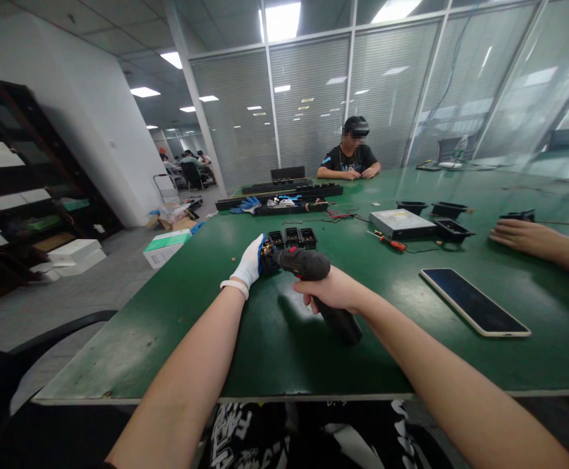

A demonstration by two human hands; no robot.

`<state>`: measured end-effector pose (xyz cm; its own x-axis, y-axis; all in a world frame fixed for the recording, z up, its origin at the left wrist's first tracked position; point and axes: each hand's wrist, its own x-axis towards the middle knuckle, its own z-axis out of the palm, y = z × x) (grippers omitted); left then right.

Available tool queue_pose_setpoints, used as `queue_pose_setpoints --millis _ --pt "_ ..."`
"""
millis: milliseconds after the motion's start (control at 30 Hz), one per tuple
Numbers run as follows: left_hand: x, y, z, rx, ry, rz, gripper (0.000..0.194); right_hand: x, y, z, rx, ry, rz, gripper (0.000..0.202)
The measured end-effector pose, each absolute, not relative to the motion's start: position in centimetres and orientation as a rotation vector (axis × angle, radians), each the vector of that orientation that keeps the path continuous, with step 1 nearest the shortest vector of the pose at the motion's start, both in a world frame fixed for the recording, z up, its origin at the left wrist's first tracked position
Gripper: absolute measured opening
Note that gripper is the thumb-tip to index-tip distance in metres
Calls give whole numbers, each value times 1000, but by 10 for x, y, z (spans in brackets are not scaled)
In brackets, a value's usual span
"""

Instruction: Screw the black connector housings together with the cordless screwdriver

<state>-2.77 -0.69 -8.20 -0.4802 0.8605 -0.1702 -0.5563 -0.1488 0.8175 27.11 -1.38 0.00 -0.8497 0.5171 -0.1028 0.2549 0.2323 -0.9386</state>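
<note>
My left hand (249,262), in a white glove with a blue palm, is closed on the side of a black plastic part (269,266) with small brass-coloured pieces inside. My right hand (337,286) is wrapped round the grip of a black cordless drill (306,263) with red accents. The drill lies nearly level, its nose pointing left at the black part; whether the tip touches it I cannot tell. Just beyond stand several small black boxes (291,238) in a row, touching or almost touching the held part.
On the green table (167,352), a phone (474,301), a screwdriver (387,241), a silver metal box (402,223) and black trays (450,229) lie to the right. Another person's hand (521,236) rests at the right edge. A co-worker (349,153) sits opposite, beyond long black bars (284,192).
</note>
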Motion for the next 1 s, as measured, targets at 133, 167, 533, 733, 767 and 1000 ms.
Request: queue_pose_setpoints --millis 133,167,533,733,767,1000 --pt "-28 -7 -82 451 1090 1803 66 272 -15 2 -720 -2291 1648 41" --pt "-28 -7 -82 460 1092 1811 66 273 -15 2 -718 -2298 1645 41" --pt "-29 -8 -84 451 1069 1812 66 272 -13 0 -708 -2280 1656 33" --pt "-30 -7 -84 450 1078 1802 72 271 -11 -3 -690 -2285 1650 34" --pt "-30 -7 -84 444 1076 1801 71 271 -12 -3 -688 -2286 1645 34" --pt "-28 -6 -83 420 1091 1837 65 271 -12 -1 -698 -2303 1639 40"
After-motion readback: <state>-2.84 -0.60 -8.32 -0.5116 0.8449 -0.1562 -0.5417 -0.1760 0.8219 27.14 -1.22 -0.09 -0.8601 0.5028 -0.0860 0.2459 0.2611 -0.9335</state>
